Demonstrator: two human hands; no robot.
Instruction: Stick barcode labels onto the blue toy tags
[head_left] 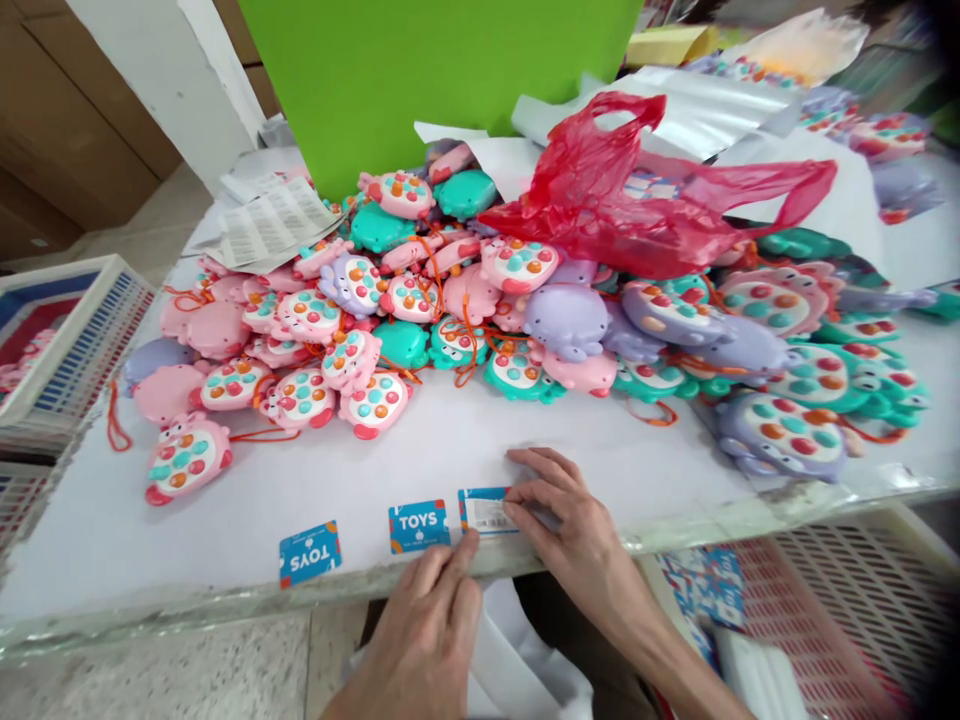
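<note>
A blue card (484, 495) with a white barcode label (487, 515) lies flat near the table's front edge. The index fingertip of my left hand (431, 620) touches its lower left edge; that hand's other fingers are partly bent and hold nothing visible. My right hand (574, 520) has thumb and index finger closed together at the label's right end, covering that side of the card. Its other fingers stretch out above. Left of this card lie a blue TOYS card (418, 526) and another, upside-down TOYS card (310, 553).
Pink, purple and green animal-shaped toys (405, 300) with coloured buttons and orange cords are heaped across the table (442, 440). A red plastic bag (600, 190) rests on the heap, before a green panel (435, 80). Baskets stand left (105, 320) and lower right (855, 590).
</note>
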